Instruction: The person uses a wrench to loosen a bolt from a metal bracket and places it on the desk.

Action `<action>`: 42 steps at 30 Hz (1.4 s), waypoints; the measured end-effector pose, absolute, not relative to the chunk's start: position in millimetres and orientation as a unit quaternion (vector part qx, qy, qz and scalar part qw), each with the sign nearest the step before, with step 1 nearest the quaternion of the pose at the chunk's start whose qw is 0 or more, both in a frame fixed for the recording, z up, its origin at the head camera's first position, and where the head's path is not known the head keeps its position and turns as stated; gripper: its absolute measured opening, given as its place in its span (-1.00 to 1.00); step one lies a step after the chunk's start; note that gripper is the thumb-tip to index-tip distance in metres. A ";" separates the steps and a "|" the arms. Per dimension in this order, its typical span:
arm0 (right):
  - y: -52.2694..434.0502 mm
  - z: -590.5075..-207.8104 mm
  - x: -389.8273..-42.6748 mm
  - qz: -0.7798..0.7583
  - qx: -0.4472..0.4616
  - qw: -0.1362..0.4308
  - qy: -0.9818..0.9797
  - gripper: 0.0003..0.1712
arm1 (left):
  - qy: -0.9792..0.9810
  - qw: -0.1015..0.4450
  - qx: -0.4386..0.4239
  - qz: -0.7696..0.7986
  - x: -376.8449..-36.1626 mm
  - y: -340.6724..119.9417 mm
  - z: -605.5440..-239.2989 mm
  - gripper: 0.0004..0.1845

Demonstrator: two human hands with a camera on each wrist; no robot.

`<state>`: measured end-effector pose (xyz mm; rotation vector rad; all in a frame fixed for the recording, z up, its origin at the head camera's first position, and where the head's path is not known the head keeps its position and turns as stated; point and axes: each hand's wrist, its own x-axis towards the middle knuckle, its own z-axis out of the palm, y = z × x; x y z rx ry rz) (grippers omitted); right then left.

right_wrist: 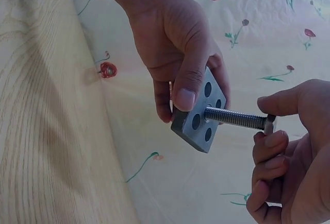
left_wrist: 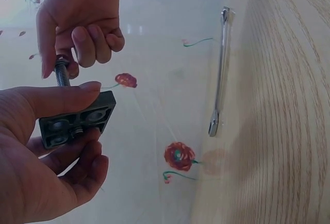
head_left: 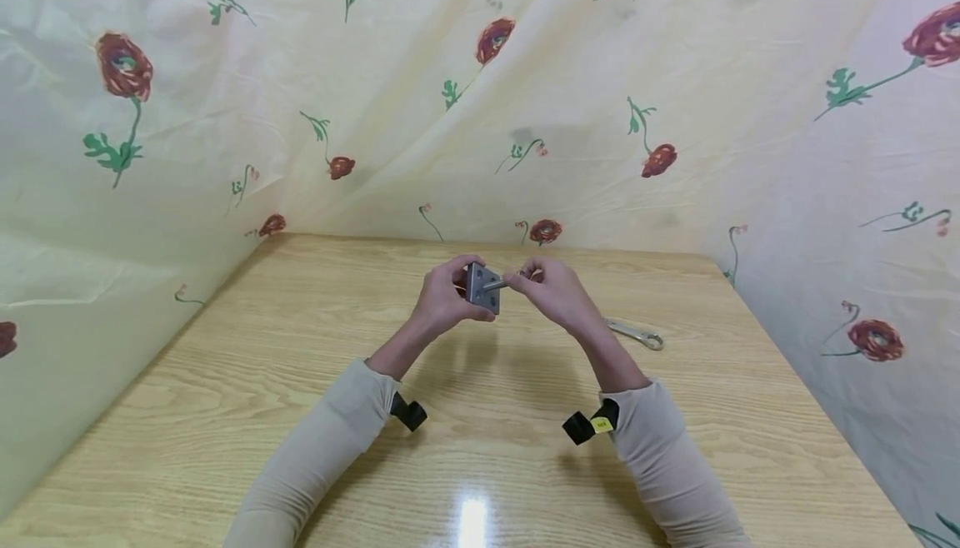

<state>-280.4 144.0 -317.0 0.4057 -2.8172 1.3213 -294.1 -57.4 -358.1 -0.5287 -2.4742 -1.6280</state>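
Above the table, my left hand (head_left: 444, 294) grips a small square metal plate (right_wrist: 198, 118) by its edges, thumb on one side and fingers on the other. Several round holes show around the plate's middle. A threaded bolt (right_wrist: 234, 117) stands in the centre hole, most of its shank out on the right hand's side. In the left wrist view the bolt's tip pokes out of the plate's recessed back. My right hand (head_left: 551, 290) pinches the bolt's head between thumb and fingers, its other fingers curled beneath, as the right wrist view shows.
A combination wrench (head_left: 636, 334) lies on the wooden table (head_left: 480, 415), to the right of and behind my right forearm. Flower-printed cloth (head_left: 420, 73) hangs at the back and along both sides of the table.
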 end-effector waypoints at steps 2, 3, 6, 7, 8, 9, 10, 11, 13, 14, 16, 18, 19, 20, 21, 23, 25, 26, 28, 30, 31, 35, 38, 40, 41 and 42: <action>145.1 -316.4 -280.6 0.431 0.132 0.002 -0.893 -0.64 | -0.821 0.067 -0.175 -0.539 -294.2 -57.2 -358.0 -0.21; 145.8 -316.4 -280.9 0.438 0.136 0.003 -0.889 -0.66 | -0.821 0.067 -0.175 -0.539 -294.2 -57.0 -357.9 -0.22; 147.4 -316.7 -281.4 0.454 0.161 0.013 -0.876 -0.71 | -0.821 0.066 -0.176 -0.539 -293.9 -56.9 -357.7 -0.21; 147.8 -316.6 -281.4 0.458 0.168 0.017 -0.873 -0.72 | -0.821 0.065 -0.176 -0.540 -293.7 -56.9 -357.6 -0.21; 148.1 -316.7 -281.5 0.460 0.176 0.021 -0.870 -0.73 | -0.821 0.063 -0.176 -0.540 -293.6 -56.8 -357.5 -0.21; 148.3 -316.7 -281.8 0.462 0.184 0.025 -0.867 -0.72 | -0.821 0.062 -0.175 -0.540 -293.4 -56.7 -357.4 -0.21; 148.3 -316.8 -281.9 0.463 0.191 0.030 -0.865 -0.73 | -0.821 0.061 -0.174 -0.541 -293.2 -56.7 -357.2 -0.21; 148.3 -316.9 -282.0 0.464 0.198 0.036 -0.863 -0.74 | -0.821 0.060 -0.173 -0.542 -293.1 -56.6 -357.1 -0.20; 148.4 -317.5 -282.7 0.466 0.208 0.043 -0.859 -0.78 | -0.819 0.057 -0.171 -0.545 -292.6 -56.6 -356.7 -0.20; 148.4 -317.7 -283.0 0.467 0.213 0.045 -0.857 -0.79 | -0.819 0.057 -0.171 -0.545 -292.6 -56.7 -356.7 -0.20; 148.9 -317.8 -283.4 0.466 0.223 0.047 -0.855 -0.79 | -0.818 0.056 -0.170 -0.547 -292.6 -56.9 -356.9 -0.20; 150.1 -317.5 -283.7 0.466 0.231 0.042 -0.853 -0.72 | -0.818 0.056 -0.170 -0.547 -292.9 -57.2 -357.0 -0.20; 150.7 -317.1 -283.4 0.468 0.233 0.037 -0.852 -0.68 | -0.819 0.057 -0.170 -0.546 -293.0 -57.4 -357.1 -0.20; 151.4 -316.5 -283.2 0.473 0.232 0.030 -0.849 -0.63 | -0.820 0.058 -0.169 -0.544 -293.2 -57.5 -357.2 -0.20; 152.1 -315.9 -283.0 0.477 0.228 0.023 -0.848 -0.58 | -0.820 0.059 -0.168 -0.544 -293.4 -57.6 -357.2 -0.20; 153.1 -315.1 -282.6 0.480 0.208 0.016 -0.852 -0.52 | -0.821 0.062 -0.167 -0.542 -293.7 -57.9 -356.9 -0.20; 153.8 -315.2 -282.7 0.475 0.183 0.018 -0.861 -0.50 | -0.822 0.063 -0.168 -0.541 -293.7 -57.9 -356.8 -0.20; 153.9 -315.4 -282.9 0.469 0.172 0.020 -0.866 -0.48 | -0.822 0.064 -0.168 -0.540 -293.8 -57.9 -356.9 -0.20; 154.3 -317.0 -284.1 0.446 0.152 0.027 -0.882 -0.41 | -0.822 0.064 -0.168 -0.540 -293.8 -57.7 -356.8 -0.20; 154.6 -319.0 -285.8 0.425 0.142 0.033 -0.893 -0.32 | -0.822 0.065 -0.168 -0.539 -293.9 -57.4 -356.8 -0.19; 154.4 -320.1 -286.3 0.419 0.140 0.033 -0.896 -0.26 | -0.823 0.065 -0.168 -0.540 -294.0 -57.2 -356.9 -0.19; 152.7 -323.7 -288.0 0.408 0.132 0.021 -0.903 -0.09 | -0.822 0.065 -0.168 -0.539 -294.2 -57.1 -357.0 -0.19; 150.5 -324.7 -287.1 0.430 0.129 -0.007 -0.894 -0.10 | -0.822 0.064 -0.170 -0.540 -294.2 -57.2 -357.1 -0.19; 148.8 -324.4 -285.9 0.448 0.130 -0.021 -0.884 -0.15 | -0.821 0.064 -0.171 -0.540 -294.2 -57.3 -357.2 -0.19; 148.2 -324.2 -285.3 0.456 0.130 -0.025 -0.880 -0.18 | -0.821 0.064 -0.170 -0.541 -294.0 -57.4 -357.2 -0.19; 147.9 -323.8 -284.8 0.460 0.132 -0.027 -0.878 -0.22 | -0.821 0.064 -0.170 -0.541 -293.9 -57.3 -357.1 -0.19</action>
